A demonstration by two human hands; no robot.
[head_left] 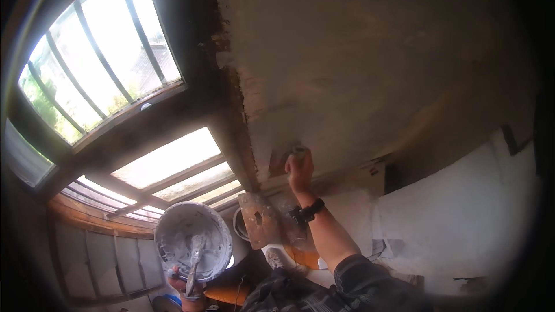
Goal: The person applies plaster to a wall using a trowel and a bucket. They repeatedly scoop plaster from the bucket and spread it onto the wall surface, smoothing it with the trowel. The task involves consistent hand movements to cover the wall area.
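My right hand (299, 169) is raised against the grey plastered wall (358, 69), fingers closed round the handle of a wide-bladed putty knife. The dark, flat blade of this putty knife (278, 162) lies on or close to the wall, left of the fist. Lower left, my left hand (176, 281) holds a round bucket (222, 234) at its near side; most of its fingers are hidden. Grey-white paste coats the inside of the bucket. A paste-smeared spatula (196, 249) leans in it, its handle coming out over the rim by my left hand.
A barred window (110, 40) and lower panes (167, 159) in dark wooden frames lie at left, beside the wall's ragged plaster edge. Below my right hand are a stained board (258, 219), a white bucket (239, 223) behind it and an orange surface (304, 257). My shoe (276, 258) shows below.
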